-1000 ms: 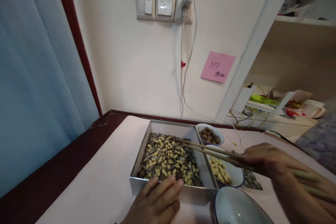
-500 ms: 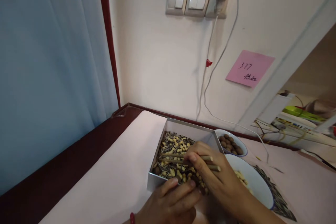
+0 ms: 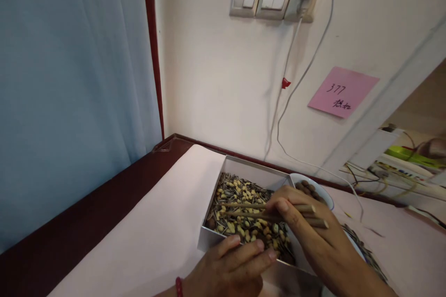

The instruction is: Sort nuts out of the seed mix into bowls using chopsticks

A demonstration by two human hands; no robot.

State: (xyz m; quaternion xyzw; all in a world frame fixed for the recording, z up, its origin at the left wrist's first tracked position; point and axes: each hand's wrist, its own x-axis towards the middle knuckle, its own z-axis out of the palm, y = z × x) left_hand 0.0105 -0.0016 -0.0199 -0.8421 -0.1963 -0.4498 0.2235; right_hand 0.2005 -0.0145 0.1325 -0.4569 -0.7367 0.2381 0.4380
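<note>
A square metal tray (image 3: 212,242) stands on a pale cloth and holds a mix of striped sunflower seeds, pale peanuts and a few brown nuts (image 3: 244,206). My right hand (image 3: 306,232) grips a pair of wooden chopsticks (image 3: 244,210) whose tips reach left over the mix. My left hand (image 3: 230,269) rests on the tray's near rim, fingers stretched flat along it. A red band is on that wrist.
A white bowl of brown nuts (image 3: 313,190) sits behind the tray's right corner, partly hidden by my right hand. Loose sunflower seeds (image 3: 365,250) lie on the cloth to the right. Behind are the wall, a charger cable (image 3: 289,102), a pink note (image 3: 343,93) and a blue curtain (image 3: 69,93).
My right hand with the chopsticks has swung from over the bowls on the right to over the tray. The view shifted left; the left hand stays on the rim.
</note>
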